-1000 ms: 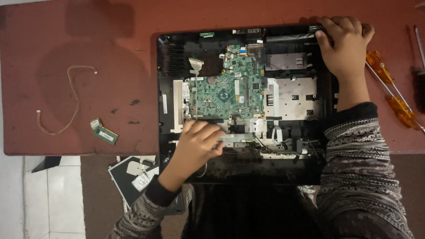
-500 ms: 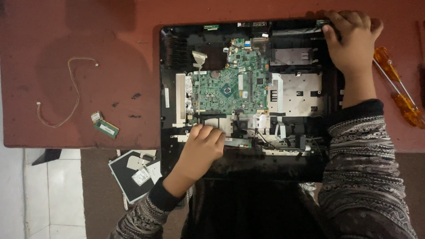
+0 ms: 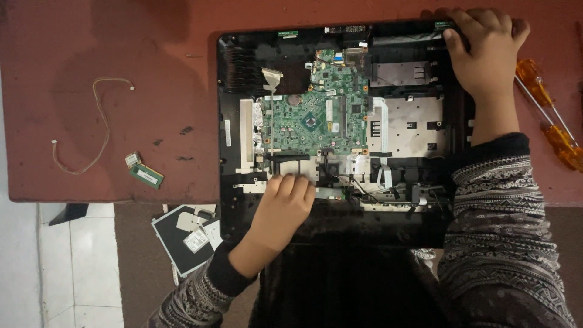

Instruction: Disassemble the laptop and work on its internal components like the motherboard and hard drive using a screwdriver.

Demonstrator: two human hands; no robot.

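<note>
Head view:
Opened laptop chassis (image 3: 243, 121): lies flat on the red table (image 3: 91, 48), its near edge overhanging the table's front edge; green circuit board (image 3: 313, 118) exposed at its middle.
Left hand (image 3: 282, 209): palm down, fingers extended flat and together, fingertips pressing the chassis just below the board; grips nothing.
Right hand (image 3: 486, 54): arm stretched forward, fingers curled over the chassis's far right corner, clasping it.
Screwdrivers (image 3: 549, 112): orange-handled, near the table's right edge.
Small green card (image 3: 146, 176) and loose wire (image 3: 97, 127): toward the table's left edge.
</note>
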